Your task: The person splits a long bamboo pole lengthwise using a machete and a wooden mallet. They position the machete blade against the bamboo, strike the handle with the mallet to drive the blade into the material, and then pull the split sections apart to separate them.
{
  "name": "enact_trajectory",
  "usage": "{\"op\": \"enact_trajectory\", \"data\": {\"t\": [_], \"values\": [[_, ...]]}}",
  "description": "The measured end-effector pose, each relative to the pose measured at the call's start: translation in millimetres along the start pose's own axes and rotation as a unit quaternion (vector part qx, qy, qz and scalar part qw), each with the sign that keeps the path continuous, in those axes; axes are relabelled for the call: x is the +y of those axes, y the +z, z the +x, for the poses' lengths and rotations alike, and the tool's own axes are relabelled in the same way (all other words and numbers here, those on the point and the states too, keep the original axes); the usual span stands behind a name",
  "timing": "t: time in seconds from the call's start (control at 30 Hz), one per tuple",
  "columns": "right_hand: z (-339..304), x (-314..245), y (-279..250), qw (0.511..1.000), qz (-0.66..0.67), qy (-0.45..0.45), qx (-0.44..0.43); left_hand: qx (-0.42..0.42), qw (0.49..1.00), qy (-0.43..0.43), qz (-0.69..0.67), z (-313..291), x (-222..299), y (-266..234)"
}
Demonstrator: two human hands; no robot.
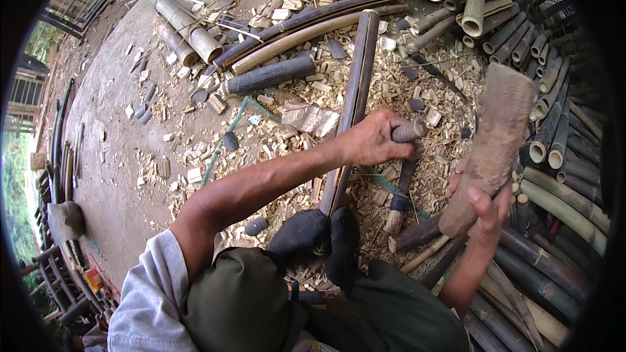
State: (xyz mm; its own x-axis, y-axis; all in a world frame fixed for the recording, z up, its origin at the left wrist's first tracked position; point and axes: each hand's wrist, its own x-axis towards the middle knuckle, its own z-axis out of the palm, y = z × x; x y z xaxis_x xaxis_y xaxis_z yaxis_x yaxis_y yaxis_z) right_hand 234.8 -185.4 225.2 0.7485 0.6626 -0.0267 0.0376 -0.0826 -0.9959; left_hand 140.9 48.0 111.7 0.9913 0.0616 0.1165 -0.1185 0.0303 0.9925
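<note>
My left hand (375, 137) is closed around a short round wooden handle (409, 132). What the handle belongs to is hidden by the fist. That fist is over a dark bamboo pole (357, 85), which has a dark line along its length. The pole's near end rests between my two dark-shod feet (297, 238). On the right, my right hand (486, 212) grips a thick, flat wooden block (499, 120) at its narrower lower part, holding it raised and tilted. Below my left hand lies a tool with a wooden handle (394, 220) and a dark binding.
Pale wood chips (261, 150) cover the ground around my feet. Cut bamboo poles (554, 137) are stacked along the right side. Split bamboo lengths (300, 26) and a short dark bamboo piece (270, 75) lie ahead. A long grey bamboo pole (176, 19) lies at the far left.
</note>
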Motion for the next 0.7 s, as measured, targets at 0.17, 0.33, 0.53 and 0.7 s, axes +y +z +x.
{"op": "enact_trajectory", "data": {"t": [0.17,0.33,0.53,0.7], "values": [[4.2,-19.1,17.9,0.974,-0.208,-0.079,0.044,-0.028,1.0,0.009,0.005,-7.1,-1.2,7.3],[29.7,-46.0,16.9,0.935,-0.33,-0.022,-0.125,-0.031,0.998,0.014,-0.047,-14.2,-10.1,-7.7],[24.4,-27.4,-44.5,0.99,-0.056,-0.07,0.106,-0.079,0.996,-0.048,0.011,6.1,-2.3,4.7],[44.8,-30.5,43.7,0.906,-0.375,0.05,-0.191,0.041,0.996,0.085,0.001,-31.0,-29.5,0.9]]}}
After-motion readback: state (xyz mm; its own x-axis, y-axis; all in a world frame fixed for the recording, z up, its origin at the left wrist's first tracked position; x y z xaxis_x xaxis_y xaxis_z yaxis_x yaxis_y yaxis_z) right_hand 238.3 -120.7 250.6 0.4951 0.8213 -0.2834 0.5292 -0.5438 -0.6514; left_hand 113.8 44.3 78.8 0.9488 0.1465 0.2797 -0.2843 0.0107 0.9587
